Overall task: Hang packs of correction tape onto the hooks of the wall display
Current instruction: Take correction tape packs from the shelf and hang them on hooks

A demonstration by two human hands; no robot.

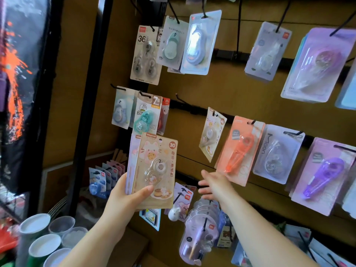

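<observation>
Your left hand (125, 197) clamps its fingers on a stack of cat-print packs (156, 162). Your right hand (212, 185) spreads its fingers apart, empty, with the orange pack (239, 149) just above them.

The brown wall display (240, 93) carries black hooks (180, 98) on rails. From them hang packs of correction tape (200, 43), an orange pack (240, 149) among them.

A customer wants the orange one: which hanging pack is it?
The orange pack just above the right hand, middle row; the cat pack in the left hand is beige.
</observation>
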